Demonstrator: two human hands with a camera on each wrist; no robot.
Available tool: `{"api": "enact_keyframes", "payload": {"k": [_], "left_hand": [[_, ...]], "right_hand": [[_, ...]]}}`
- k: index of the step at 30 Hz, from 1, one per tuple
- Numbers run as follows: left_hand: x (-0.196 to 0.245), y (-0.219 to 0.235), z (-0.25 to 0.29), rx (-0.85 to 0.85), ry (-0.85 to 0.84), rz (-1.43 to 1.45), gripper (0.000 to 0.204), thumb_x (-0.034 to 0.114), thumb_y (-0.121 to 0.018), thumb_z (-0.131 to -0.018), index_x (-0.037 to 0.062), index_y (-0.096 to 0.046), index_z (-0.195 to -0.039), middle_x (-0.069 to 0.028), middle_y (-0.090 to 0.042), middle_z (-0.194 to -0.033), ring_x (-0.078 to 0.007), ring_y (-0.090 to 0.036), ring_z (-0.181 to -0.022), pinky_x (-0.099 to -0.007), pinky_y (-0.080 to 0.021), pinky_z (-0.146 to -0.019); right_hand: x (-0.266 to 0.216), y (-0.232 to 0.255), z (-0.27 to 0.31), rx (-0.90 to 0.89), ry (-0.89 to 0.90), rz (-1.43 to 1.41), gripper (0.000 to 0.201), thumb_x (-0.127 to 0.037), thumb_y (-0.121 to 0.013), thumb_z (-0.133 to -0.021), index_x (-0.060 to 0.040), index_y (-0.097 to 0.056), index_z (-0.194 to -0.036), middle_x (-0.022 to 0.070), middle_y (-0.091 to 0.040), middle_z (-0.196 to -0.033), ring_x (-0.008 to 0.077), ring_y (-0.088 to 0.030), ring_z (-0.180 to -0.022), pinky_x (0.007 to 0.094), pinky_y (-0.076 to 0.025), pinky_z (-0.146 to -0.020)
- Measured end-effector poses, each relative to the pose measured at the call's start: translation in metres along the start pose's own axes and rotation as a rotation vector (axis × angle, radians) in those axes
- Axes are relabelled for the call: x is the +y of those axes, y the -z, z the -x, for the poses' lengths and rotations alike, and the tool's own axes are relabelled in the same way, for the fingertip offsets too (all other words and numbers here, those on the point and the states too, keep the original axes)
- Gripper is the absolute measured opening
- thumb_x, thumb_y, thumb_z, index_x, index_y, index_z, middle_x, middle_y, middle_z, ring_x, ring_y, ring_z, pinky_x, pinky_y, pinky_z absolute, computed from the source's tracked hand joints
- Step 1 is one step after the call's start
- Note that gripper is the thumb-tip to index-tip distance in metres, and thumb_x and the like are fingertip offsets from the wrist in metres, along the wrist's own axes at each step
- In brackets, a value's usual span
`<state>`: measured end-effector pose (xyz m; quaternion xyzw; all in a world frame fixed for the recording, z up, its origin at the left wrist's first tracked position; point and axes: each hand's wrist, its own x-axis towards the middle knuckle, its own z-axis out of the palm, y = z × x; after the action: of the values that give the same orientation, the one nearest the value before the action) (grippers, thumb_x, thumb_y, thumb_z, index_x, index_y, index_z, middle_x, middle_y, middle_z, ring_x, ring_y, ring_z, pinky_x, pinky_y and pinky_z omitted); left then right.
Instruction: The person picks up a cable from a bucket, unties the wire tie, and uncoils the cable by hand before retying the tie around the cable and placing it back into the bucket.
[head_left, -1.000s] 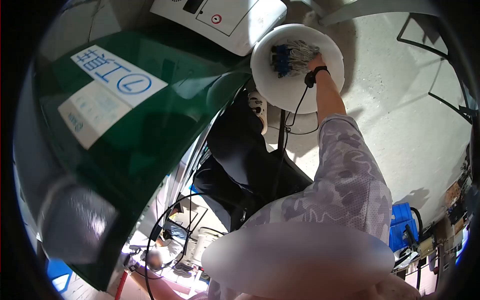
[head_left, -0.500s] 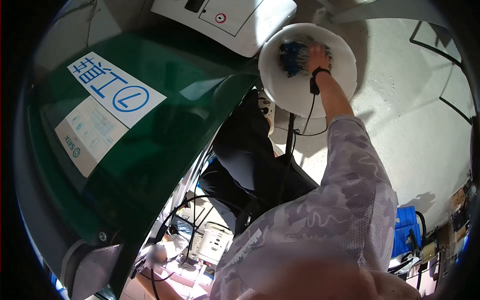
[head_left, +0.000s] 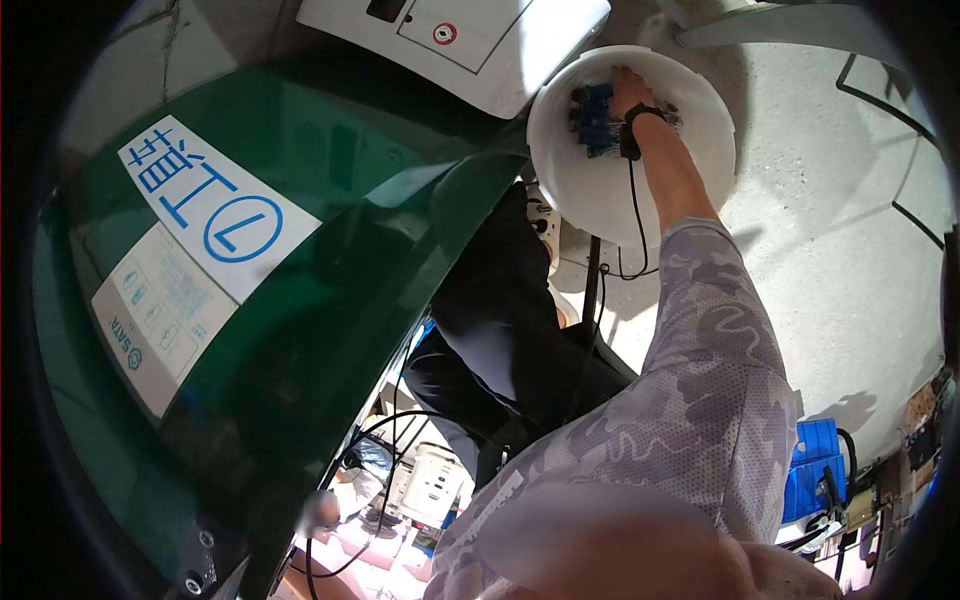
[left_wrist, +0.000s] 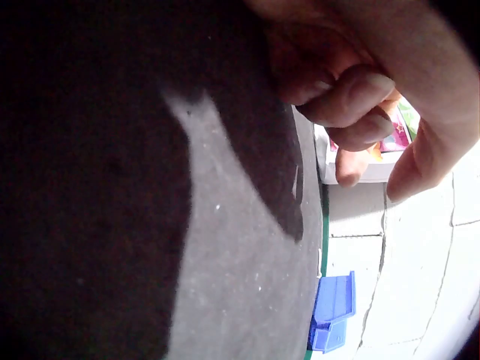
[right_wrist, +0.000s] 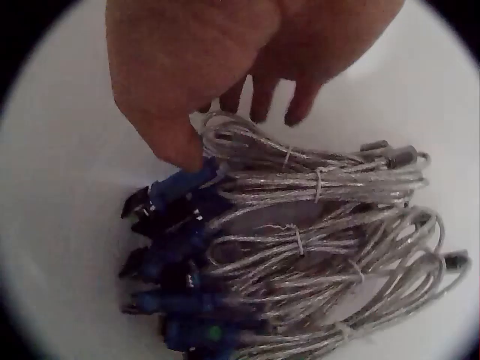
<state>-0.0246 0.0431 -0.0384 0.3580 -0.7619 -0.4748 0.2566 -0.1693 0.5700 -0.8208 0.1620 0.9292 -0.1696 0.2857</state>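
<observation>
Inside a white bucket (head_left: 585, 200), tied bundles of silvery cable (right_wrist: 360, 277) with blue connectors (head_left: 597, 125) lie side by side. At the far edge of the pile is my right hand (head_left: 630, 93). In the right wrist view this hand (right_wrist: 232, 67) has its fingers extended downward behind the top bundle; its thumb touches or nearly touches a blue connector (right_wrist: 184, 184). My left hand (left_wrist: 375, 90), in the left wrist view, hangs loosely curled beside a dark grey surface (left_wrist: 240, 285) and holds nothing.
A green cabinet (head_left: 330, 240) with labels fills the left, and a white machine (head_left: 480, 50) stands beside the bucket. A black cable (head_left: 640, 220) runs from my right wrist. Blue bins (head_left: 815, 480) lie lower right; a person's dark-trousered legs (head_left: 500, 320) are below the bucket.
My right hand has moved from the cable ends across the bundles to their far edge, near the blue connectors. The head view has shifted slightly.
</observation>
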Motion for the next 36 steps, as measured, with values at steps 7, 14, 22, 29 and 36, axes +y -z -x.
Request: {"api": "enact_keyframes", "payload": {"k": [7, 14, 22, 29, 36], "left_hand": [[0.001, -0.012, -0.004, -0.003, -0.001, -0.027, 0.031, 0.031, -0.044, -0.099, 0.0047, -0.052, -0.113, -0.0049, -0.052, -0.102, -0.0136, -0.046, -0.087, -0.0269, -0.037, -0.078], [0.002, -0.016, -0.008, 0.000, 0.004, -0.039, 0.029, 0.030, -0.044, -0.099, 0.0051, -0.052, -0.111, -0.0037, -0.051, -0.098, -0.0121, -0.045, -0.083, -0.0256, -0.036, -0.074], [0.001, -0.021, -0.016, -0.023, 0.021, -0.053, 0.027, 0.030, -0.045, -0.099, 0.0055, -0.052, -0.108, -0.0023, -0.050, -0.094, -0.0104, -0.044, -0.077, -0.0241, -0.036, -0.070], [0.003, -0.020, -0.020, -0.059, 0.019, -0.018, 0.025, 0.029, -0.046, -0.099, 0.0059, -0.052, -0.105, -0.0010, -0.050, -0.089, -0.0089, -0.043, -0.073, -0.0229, -0.036, -0.066], [0.004, -0.001, -0.022, -0.128, -0.005, 0.093, 0.023, 0.029, -0.046, -0.099, 0.0062, -0.052, -0.102, 0.0002, -0.049, -0.085, -0.0074, -0.042, -0.068, -0.0216, -0.036, -0.063]], "right_hand": [[-0.050, 0.010, 0.006, -0.210, 0.087, 0.415, 0.042, -0.018, -0.051, -0.092, -0.0251, -0.053, -0.133, 0.0098, -0.037, -0.142, 0.0309, -0.034, -0.134, 0.0501, -0.035, -0.105], [-0.032, -0.017, 0.007, -0.193, 0.176, 0.301, 0.055, -0.023, -0.067, -0.085, -0.0260, -0.047, -0.137, 0.0055, -0.036, -0.146, 0.0283, -0.027, -0.136, 0.0529, -0.033, -0.105], [0.007, 0.034, 0.062, 0.117, 0.163, 0.080, 0.066, -0.005, -0.067, -0.075, -0.0178, -0.042, -0.135, 0.0112, -0.041, -0.135, 0.0362, -0.043, -0.124, 0.0501, -0.046, -0.096], [0.011, 0.025, 0.091, -0.326, 0.147, 0.526, 0.053, -0.014, -0.065, -0.084, -0.0047, -0.041, -0.131, 0.0148, -0.042, -0.133, 0.0324, -0.043, -0.125, 0.0436, -0.049, -0.096], [0.035, 0.061, 0.122, -0.466, 0.295, 0.439, 0.078, -0.016, -0.066, -0.083, -0.0133, -0.024, -0.148, 0.0143, -0.026, -0.150, 0.0316, -0.032, -0.137, 0.0470, -0.038, -0.107]]}}
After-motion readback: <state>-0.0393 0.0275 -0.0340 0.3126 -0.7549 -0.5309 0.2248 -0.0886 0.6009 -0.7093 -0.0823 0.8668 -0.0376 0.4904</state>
